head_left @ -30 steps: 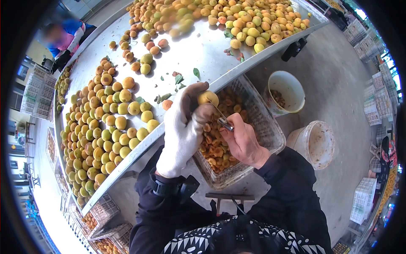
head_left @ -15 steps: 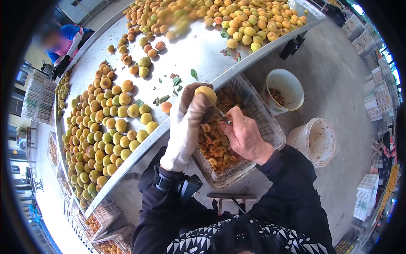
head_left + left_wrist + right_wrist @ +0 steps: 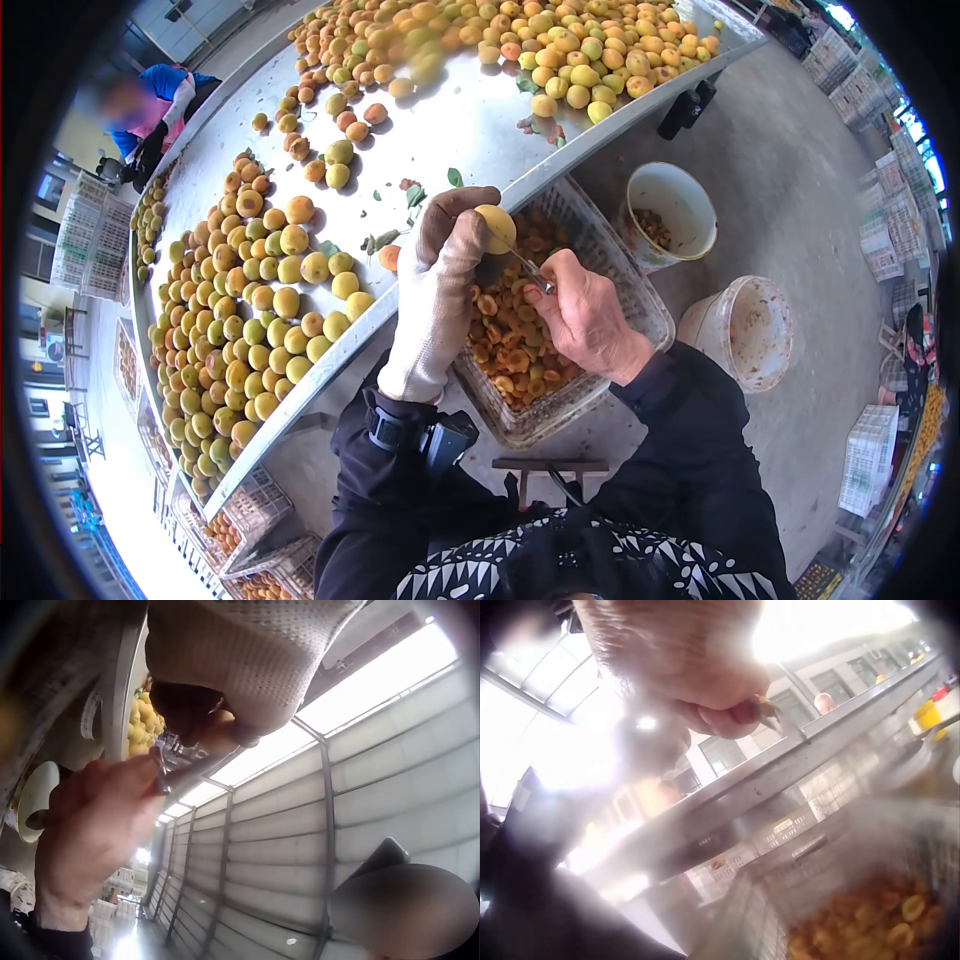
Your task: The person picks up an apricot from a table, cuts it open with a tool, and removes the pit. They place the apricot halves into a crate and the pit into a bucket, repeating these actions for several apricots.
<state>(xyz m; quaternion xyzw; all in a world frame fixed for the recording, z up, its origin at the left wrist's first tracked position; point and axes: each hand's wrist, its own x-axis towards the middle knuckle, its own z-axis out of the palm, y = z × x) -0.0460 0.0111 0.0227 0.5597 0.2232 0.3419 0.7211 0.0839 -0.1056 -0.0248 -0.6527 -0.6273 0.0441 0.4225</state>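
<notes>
In the head view my left hand [image 3: 432,300], in a white knitted glove with brownish fingers, holds a yellow apricot [image 3: 497,228] between thumb and fingers. My bare right hand [image 3: 592,318] grips a small knife [image 3: 545,284], its thin blade reaching up to the apricot's lower side. Both hands are above a plastic crate [image 3: 662,318] of halved apricots [image 3: 507,345]. The left wrist view shows the gloved fingers curled around the apricot [image 3: 217,733], close to the blurred knife blade [image 3: 191,772]. In the right wrist view the knife blade [image 3: 778,722] sticks out past my fingers.
A metal-edged table [image 3: 410,130] to the left and ahead bears many whole apricots [image 3: 255,330] and some leaves. Two white buckets, one [image 3: 672,195] holding dark scraps and another [image 3: 745,335], stand right of the crate. Another person [image 3: 150,110] is at the table's far left.
My left wrist has turned, and the gloved thumb and fingers have shifted around the apricot. The right hand with the knife has moved slightly to the right, its blade still at the apricot.
</notes>
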